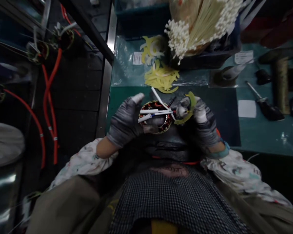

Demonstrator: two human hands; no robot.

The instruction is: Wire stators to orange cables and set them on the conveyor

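Apron: a checked apron (170, 201) fills the near foreground, with patterned sleeves on both sides.
Left hand: the gloved left hand (125, 122) is clenched around the left side of a wound ring (156, 117), which is held just above the lap at the near edge of the table (258, 136); one white-tipped finger is raised beside the rim.
Ring: copper-coloured windings are seen round the ring, and white sleeved wires (156, 112) lie across its top, fanning toward the right.
Right hand: the gloved right hand (200, 120) is closed on a curved yellow strip (189, 110), pinched at the ring's right edge, close to the wire ends.
Doing it well: the ring is best kept steady and level in the left hand, it is judged, while the strip is guided in by its narrow end; the wires are best held clear so that none is trapped under it.
Risk: a bent strip or a nicked winding is thought the likeliest fault if force is used.
Beyond the hands: a loose heap of yellow strips (162, 78) lies on clear plastic, well within reach.
Further back: a bundle of white-headed ties (200, 26) rests over a dark tray.
Far right: hand tools (265, 104) lie on the table, apart from the work.
Left side: orange cables (50, 97) hang by a dark rack.
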